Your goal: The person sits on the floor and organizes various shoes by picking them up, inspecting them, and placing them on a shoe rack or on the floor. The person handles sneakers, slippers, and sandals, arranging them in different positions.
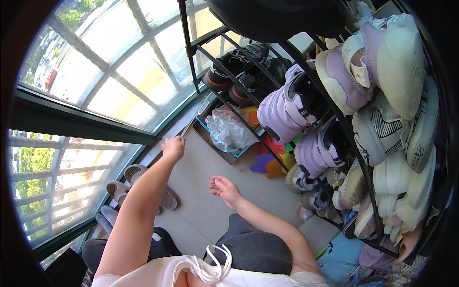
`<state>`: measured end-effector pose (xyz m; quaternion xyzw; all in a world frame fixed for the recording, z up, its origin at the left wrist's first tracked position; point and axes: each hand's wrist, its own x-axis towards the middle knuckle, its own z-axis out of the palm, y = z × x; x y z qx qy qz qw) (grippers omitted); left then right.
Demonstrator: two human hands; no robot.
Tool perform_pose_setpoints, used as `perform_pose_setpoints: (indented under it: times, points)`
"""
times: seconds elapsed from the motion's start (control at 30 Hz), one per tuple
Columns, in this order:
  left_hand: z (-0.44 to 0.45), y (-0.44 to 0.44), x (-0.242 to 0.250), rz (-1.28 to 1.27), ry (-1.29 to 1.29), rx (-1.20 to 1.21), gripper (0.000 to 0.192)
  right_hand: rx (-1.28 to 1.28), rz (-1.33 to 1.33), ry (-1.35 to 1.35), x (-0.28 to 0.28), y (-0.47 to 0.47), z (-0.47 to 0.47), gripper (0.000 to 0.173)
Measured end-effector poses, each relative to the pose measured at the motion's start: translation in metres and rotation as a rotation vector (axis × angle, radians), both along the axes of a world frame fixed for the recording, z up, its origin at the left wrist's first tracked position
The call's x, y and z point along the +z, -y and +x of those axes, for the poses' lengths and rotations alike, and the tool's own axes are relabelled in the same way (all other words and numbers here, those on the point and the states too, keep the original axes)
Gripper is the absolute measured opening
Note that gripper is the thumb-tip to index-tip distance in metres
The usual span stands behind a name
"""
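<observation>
My left hand [174,147] is stretched out to the low window sill, its fingers closed around the end of a thin pale cord [189,125], which runs up along the sill towards the rack. My right hand [225,190] hangs over the tiled floor with its fingers loosely curled and nothing in it. Beyond it, a shallow box [232,158] holds a crumpled clear plastic bag [229,129] under the rack's edge. Two lilac sneakers [283,107] rest on the black metal shoe rack [256,134], right of the box.
Black sneakers [247,61] stand at the rack's far end, and many pale shoes [391,125] are piled at right. Colourful foam pieces [274,163] lie beneath. Grey sandals [168,200] lie by the barred window [107,89] at left. A blue cloth [333,254] is at lower right.
</observation>
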<state>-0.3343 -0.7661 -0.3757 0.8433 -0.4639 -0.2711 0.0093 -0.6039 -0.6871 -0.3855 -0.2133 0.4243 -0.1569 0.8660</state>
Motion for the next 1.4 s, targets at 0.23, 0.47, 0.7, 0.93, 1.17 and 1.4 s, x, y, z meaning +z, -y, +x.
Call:
perform_pose_setpoints:
  times: [0.23, 0.47, 0.7, 0.93, 1.17, 1.4]
  points:
    - [-0.1, -0.17, 0.032, -0.208, -0.904, 0.263, 0.021, 0.159, -0.231, 0.075, 0.007, -0.022, 0.053, 0.077]
    - [-0.135, -0.22, 0.061, -0.235, -1.044, 0.783, 0.067, 0.497, -0.776, -0.366, 0.025, -0.019, 0.044, 0.053]
    - [-0.075, -0.144, 0.053, -0.629, -1.276, 1.048, 0.089, 1.009, -0.759, -0.229, 0.04, -0.033, 0.043, 0.074]
    - [-0.025, -0.182, 0.09, -0.552, -0.63, 0.237, 0.088, 0.422, -1.038, -0.529, 0.019, -0.027, 0.005, 0.042]
    - [-0.002, -0.226, 0.101, -0.48, -0.482, 0.403, 0.071, 0.702, -0.777, -0.673, -0.011, -0.023, -0.022, 0.024]
    - [0.0, -0.237, 0.168, -0.059, -1.016, 0.496, 0.05, 0.633, -0.79, -0.668, -0.025, -0.031, -0.036, 0.03]
